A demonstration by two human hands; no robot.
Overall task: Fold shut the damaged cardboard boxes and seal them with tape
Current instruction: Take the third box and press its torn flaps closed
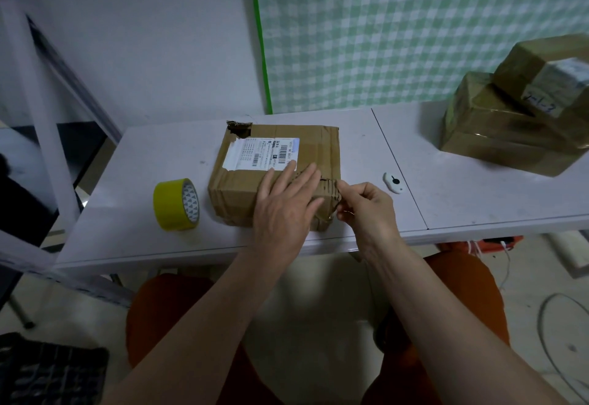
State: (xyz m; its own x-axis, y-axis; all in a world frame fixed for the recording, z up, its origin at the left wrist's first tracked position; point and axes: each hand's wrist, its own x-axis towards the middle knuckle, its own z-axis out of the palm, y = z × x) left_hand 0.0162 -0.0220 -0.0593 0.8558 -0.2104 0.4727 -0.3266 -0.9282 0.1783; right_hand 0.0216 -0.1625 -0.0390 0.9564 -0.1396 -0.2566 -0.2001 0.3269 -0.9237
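Note:
A brown cardboard box (pixel 251 178) with a white shipping label sits on the white table (pixel 143 156). Its far left corner is torn open and its near right corner is ragged. My left hand (pixel 283 207) lies flat on the box's top near the front, fingers straight, pressing it down. My right hand (pixel 366 205) pinches the torn cardboard edge at the near right corner. A roll of yellow tape (pixel 175 204) stands on its edge on the table, just left of the box.
A small white cutter (pixel 392 182) lies right of the box. Two taped brown boxes (pixel 516 117) are stacked at the table's far right. A metal shelf frame (pixel 41 111) stands to the left. A green checked cloth hangs behind. A dark crate (pixel 51 372) is on the floor.

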